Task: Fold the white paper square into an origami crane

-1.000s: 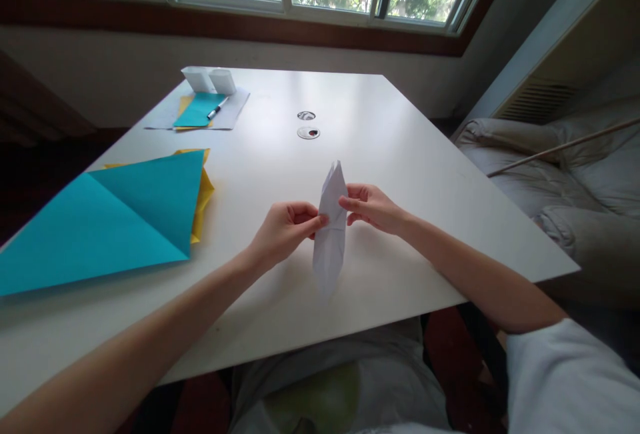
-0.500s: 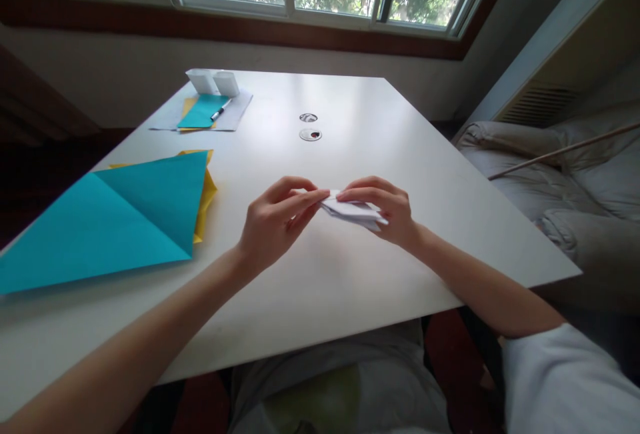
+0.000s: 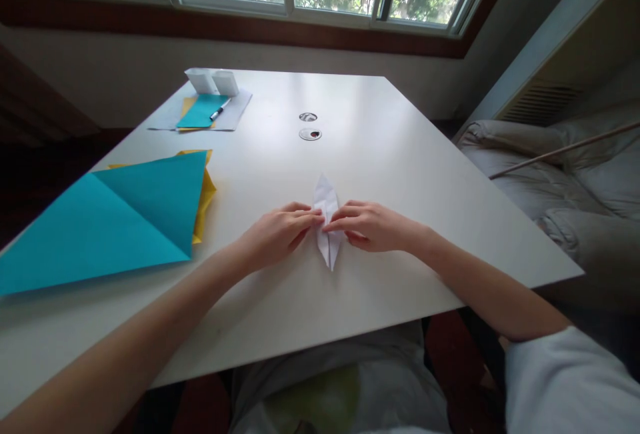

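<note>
A piece of folded white paper [image 3: 327, 245], long and narrow with pointed ends, lies on the white table in front of me. A crease or seam runs down its length. My left hand [image 3: 280, 231] holds its left side, fingers together and fingertips on the paper's middle. From the other side my right hand [image 3: 373, 226] grips the right edge, with its index finger laid across the centre seam. The fingers cover the middle of the paper, so the folds beneath them are hidden.
Large blue folded paper [image 3: 125, 221] overlaps yellow paper [image 3: 204, 211] at left. Farther back are two white paper boxes [image 3: 225, 83], a small blue sheet [image 3: 203, 111] and a pen [image 3: 220, 109]. Round fittings [image 3: 310, 134] sit in the table [image 3: 410, 174]; a sofa [image 3: 530, 167] stands right.
The folded white paper has been lowered from between my raised hands onto the table and turned, its points now facing away and toward me. Both hands have come down with it.
</note>
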